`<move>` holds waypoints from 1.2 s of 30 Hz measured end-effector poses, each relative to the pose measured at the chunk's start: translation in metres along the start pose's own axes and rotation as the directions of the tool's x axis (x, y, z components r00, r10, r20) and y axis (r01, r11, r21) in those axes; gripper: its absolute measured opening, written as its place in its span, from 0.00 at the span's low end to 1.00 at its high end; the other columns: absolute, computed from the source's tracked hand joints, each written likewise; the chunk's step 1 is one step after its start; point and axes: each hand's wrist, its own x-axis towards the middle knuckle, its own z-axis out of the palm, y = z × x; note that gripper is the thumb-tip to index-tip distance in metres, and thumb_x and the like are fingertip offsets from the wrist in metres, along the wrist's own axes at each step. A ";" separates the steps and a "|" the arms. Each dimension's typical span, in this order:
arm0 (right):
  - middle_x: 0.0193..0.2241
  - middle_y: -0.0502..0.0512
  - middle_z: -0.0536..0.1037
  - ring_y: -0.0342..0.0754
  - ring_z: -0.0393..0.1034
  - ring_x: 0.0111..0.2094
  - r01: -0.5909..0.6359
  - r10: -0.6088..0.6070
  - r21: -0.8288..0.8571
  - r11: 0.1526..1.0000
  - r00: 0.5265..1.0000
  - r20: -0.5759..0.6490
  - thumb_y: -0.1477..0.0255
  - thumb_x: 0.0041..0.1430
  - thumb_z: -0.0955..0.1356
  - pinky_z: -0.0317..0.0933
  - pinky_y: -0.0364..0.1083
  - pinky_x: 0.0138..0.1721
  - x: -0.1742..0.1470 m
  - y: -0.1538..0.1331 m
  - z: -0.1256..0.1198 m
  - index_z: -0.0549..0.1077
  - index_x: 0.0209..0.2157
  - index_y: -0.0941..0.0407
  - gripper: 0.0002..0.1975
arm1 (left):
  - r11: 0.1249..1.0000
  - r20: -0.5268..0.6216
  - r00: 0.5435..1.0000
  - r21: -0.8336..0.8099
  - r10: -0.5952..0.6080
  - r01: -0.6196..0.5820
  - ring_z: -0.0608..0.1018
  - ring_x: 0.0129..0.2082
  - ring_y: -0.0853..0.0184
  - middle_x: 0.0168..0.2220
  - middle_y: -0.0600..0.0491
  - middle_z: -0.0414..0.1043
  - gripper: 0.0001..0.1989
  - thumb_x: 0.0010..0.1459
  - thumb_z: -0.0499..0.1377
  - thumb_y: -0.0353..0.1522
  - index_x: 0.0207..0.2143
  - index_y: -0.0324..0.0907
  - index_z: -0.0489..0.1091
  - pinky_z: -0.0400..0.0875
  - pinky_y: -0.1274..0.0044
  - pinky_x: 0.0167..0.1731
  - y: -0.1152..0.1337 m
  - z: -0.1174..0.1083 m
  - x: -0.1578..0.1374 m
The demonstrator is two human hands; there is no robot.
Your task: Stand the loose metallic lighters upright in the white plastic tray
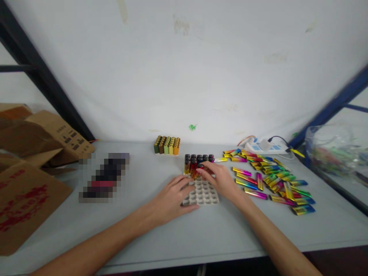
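Observation:
A white tray (204, 194) with rows of round holes lies in front of me. Black-topped lighters (198, 158) stand upright in rows in its far part; the near holes hold none. My left hand (174, 197) grips the tray's left side, the thumb along the near edge and the fingers bent over the side. At the front of the lighter rows, my right hand (217, 176) pinches a reddish-orange lighter (195, 175), tilted, its top partly hidden by the fingers.
Shiny multicoloured lighter cases (270, 174) lie scattered at right. Gold-topped lighters (167, 145) stand in a block near the wall. A white power strip (266, 147) and a clear plastic bag (333, 153) are at back right. Cardboard boxes (28, 195) and a pixelated dark object (106, 178) are at left.

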 end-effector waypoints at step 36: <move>0.38 0.59 0.84 0.51 0.77 0.36 -0.206 0.240 -0.343 0.917 0.969 0.060 0.68 0.70 0.69 0.65 0.46 0.40 -0.028 0.067 -0.110 0.80 0.43 0.57 0.09 | 0.998 -0.053 0.998 0.042 0.046 -0.043 0.79 0.56 0.53 0.57 0.44 0.74 0.17 0.65 0.66 0.40 0.53 0.43 0.77 0.78 0.62 0.58 -0.011 -0.001 -0.003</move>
